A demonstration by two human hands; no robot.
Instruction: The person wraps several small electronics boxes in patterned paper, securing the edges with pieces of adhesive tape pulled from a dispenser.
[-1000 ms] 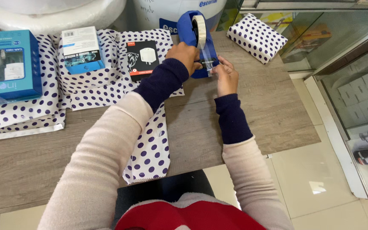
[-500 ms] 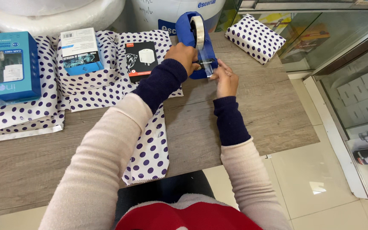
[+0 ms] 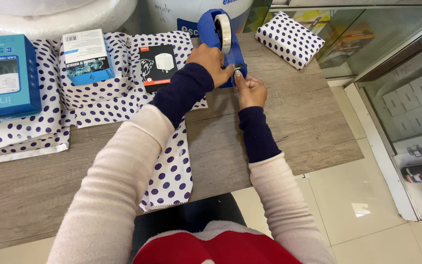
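A blue tape dispenser [image 3: 212,27] with a roll of clear tape [image 3: 224,29] stands at the far side of the wooden table [image 3: 289,122]. My left hand [image 3: 210,61] rests against the dispenser's near side, steadying it. My right hand [image 3: 250,89] is at the dispenser's cutter end, its fingers pinched on the end of the tape. A black flat box with a white plug pictured on it [image 3: 158,66] lies on white paper with purple dots [image 3: 103,93] just left of my left arm.
A wrapped dotted parcel [image 3: 289,39] sits at the far right of the table. A small blue-and-white box [image 3: 87,56] and a larger blue box [image 3: 6,78] lie on the dotted paper at left. Glass display cases [image 3: 406,88] stand to the right.
My right hand has shifted slightly at the cutter; the view has drifted a little. My left hand stays on the dispenser.
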